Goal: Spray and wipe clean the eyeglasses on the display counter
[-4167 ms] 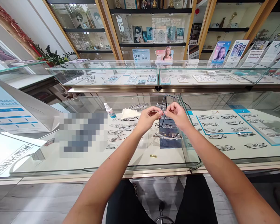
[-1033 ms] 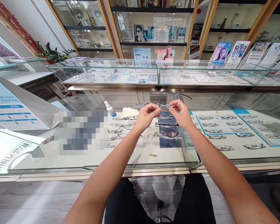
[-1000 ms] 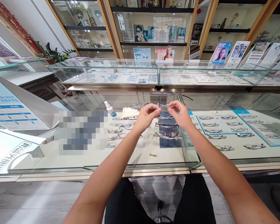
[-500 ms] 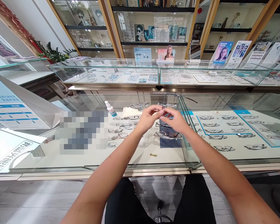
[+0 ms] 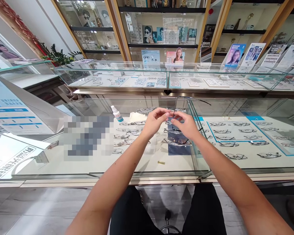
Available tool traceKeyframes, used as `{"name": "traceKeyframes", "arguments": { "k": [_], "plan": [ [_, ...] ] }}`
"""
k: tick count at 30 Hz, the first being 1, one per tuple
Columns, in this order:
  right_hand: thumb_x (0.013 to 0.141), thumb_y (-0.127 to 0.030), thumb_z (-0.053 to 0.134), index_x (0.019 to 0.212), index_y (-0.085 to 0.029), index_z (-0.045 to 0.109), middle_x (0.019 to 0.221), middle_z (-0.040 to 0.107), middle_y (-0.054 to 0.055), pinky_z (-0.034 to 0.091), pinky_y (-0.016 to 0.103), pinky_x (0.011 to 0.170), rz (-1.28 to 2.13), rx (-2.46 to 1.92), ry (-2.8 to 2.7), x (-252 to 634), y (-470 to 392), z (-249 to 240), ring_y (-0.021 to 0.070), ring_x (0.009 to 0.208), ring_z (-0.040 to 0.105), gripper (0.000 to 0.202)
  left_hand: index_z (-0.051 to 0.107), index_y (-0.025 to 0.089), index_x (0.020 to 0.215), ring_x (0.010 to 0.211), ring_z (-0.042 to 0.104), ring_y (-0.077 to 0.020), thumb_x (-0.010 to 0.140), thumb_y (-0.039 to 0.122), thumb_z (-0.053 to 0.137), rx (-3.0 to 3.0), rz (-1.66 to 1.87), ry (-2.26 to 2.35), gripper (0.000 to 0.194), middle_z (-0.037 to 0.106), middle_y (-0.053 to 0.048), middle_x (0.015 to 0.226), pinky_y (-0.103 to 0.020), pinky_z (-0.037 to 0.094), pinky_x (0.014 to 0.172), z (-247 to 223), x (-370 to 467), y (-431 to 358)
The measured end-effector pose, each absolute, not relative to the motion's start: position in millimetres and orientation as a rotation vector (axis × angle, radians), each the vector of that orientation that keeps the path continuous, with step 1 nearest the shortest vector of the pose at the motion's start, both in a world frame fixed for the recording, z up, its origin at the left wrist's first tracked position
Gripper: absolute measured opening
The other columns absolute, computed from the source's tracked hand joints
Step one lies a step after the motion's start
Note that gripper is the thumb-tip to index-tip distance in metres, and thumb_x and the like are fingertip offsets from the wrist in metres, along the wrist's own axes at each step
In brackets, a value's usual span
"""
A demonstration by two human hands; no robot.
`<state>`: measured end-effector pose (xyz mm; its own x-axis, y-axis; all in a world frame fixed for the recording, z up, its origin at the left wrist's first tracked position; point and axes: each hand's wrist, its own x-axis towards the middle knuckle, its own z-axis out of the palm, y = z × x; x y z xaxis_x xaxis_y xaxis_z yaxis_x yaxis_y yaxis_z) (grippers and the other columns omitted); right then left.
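Head view: the 2 hands meet over the glass display counter (image 5: 137, 164), with 1 pair of eyeglasses (image 5: 174, 109) raised between them, off the glass. The right hand (image 5: 185, 124) pinches its thin dark frame between thumb and fingers. The left hand (image 5: 155, 121) has thumb and fingertips drawn together just beside it; whether they grip the frame or only touch it, I cannot tell. A slim dark temple (image 5: 198, 99) reaches out past the right hand, unfolded.

As for progress, the handling looks midway: the eyeglasses are picked up and opened out, but not yet folded or set down. The lenses are too fine to judge, so I cannot say whether any part of this pair is finished. The spray bottle (image 5: 117, 114) stands to the left beside a crumpled pale cloth (image 5: 138, 117), both out of hand and apart from the fingers. Below the hands, display spectacles (image 5: 176, 141) lie across a navy panel (image 5: 178, 151), and a small gold-coloured strip (image 5: 161, 162) lies nearer the person.
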<state>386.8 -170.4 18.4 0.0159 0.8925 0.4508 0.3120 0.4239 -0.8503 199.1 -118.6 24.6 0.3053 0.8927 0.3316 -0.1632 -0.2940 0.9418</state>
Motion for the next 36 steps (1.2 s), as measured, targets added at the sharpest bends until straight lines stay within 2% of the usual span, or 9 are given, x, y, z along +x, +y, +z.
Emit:
{"name": "traceKeyframes", "arguments": {
  "k": [2,4,7,10,19,22,27,33,36],
  "plan": [
    [0.089,-0.035,0.074,0.114,-0.028,0.082,0.116,0.086,0.006,0.056,0.046,0.094,0.634,-1.119,-1.519,389.6,-170.1,19.7,0.0267,0.098,0.074,0.027,0.077,0.021,0.102,0.09,0.071,-0.0175,0.082,0.038,0.091,1.458,1.465,0.796,0.03,0.076,-0.004,0.093,-0.03,0.06,0.084,26.1,191.1,-107.7],
    [0.089,-0.036,0.074,0.115,-0.028,0.082,0.115,0.086,0.006,0.056,0.046,0.092,0.639,-1.127,-1.499,392.0,-169.8,20.1,0.0267,0.098,0.074,0.029,0.069,0.024,0.115,0.079,0.067,-0.0146,0.083,0.026,0.086,1.316,1.75,0.868,0.036,0.07,0.002,0.082,-0.027,0.056,0.078,28.8,178.9,-93.6],
    [0.088,-0.036,0.073,0.116,-0.027,0.083,0.116,0.086,0.007,0.056,0.046,0.091,0.639,-1.136,-1.485,394.1,-169.4,19.3,0.0269,0.098,0.073,0.031,0.055,0.029,0.136,0.082,0.071,-0.0143,0.086,0.018,0.076,1.015,2.028,0.922,0.056,0.069,0.006,0.081,-0.025,0.056,0.078,34.7,154.7,-72.4],
    [0.088,-0.038,0.072,0.118,-0.026,0.082,0.118,0.086,0.008,0.055,0.047,0.092,0.635,-1.164,-1.489,395.1,-170.2,18.6,0.0273,0.1,0.072,0.034,0.046,0.028,0.147,0.088,0.075,-0.0134,0.09,0.011,0.069,0.732,2.13,0.954,0.063,0.069,0.005,0.087,-0.023,0.056,0.079,40.1,131.3,-58.3],
    [0.088,-0.04,0.071,0.117,-0.023,0.081,0.118,0.085,0.01,0.055,0.046,0.092,0.622,-1.194,-1.5,397.1,-170.4,18.3,0.0277,0.101,0.072,0.036,0.03,0.027,0.168,0.082,0.07,-0.0108,0.103,0.015,0.06,0.373,2.027,1.138,0.073,0.078,-0.003,0.107,-0.019,0.04,0.055,40.9,111.4,-50.5],
    [0.088,-0.039,0.07,0.118,-0.022,0.081,0.118,0.086,0.011,0.056,0.045,0.092,0.618,-1.201,-1.499,398.2,-169.8,17.6,0.0278,0.101,0.073,0.037,0.028,0.031,0.169,0.082,0.073,-0.0126,0.102,0.019,0.064,0.33,1.912,1.129,0.077,0.081,-0.004,0.113,-0.02,0.04,0.056,39.7,110.9,-50.4],
    [0.089,-0.038,0.07,0.118,-0.024,0.081,0.117,0.086,0.01,0.056,0.045,0.09,0.608,-1.19,-1.5,399.9,-168.7,15.9,0.0273,0.101,0.073,0.035,0.038,0.032,0.161,0.094,0.08,-0.0154,0.103,0.022,0.063,0.319,1.81,1.127,0.063,0.081,-0.008,0.125,-0.023,0.049,0.067,35.9,109.0,-48.7],
    [0.088,-0.039,0.071,0.116,-0.023,0.081,0.117,0.086,0.011,0.057,0.046,0.091,0.608,-1.184,-1.499,399.8,-168.6,17.4,0.0279,0.101,0.074,0.034,0.029,0.032,0.165,0.097,0.082,-0.0181,0.099,0.018,0.068,0.28,1.806,1.167,0.078,0.077,-0.008,0.117,-0.021,0.052,0.065,32.3,108.8,-44.6],
    [0.087,-0.039,0.071,0.115,-0.023,0.081,0.117,0.086,0.011,0.056,0.046,0.092,0.609,-1.186,-1.494,399.2,-169.0,18.4,0.0281,0.101,0.074,0.034,0.03,0.031,0.162,0.096,0.083,-0.0184,0.099,0.017,0.067,0.266,1.785,1.189,0.075,0.075,-0.008,0.115,-0.02,0.052,0.062,30.6,106.7,-42.8]
  ]
}}
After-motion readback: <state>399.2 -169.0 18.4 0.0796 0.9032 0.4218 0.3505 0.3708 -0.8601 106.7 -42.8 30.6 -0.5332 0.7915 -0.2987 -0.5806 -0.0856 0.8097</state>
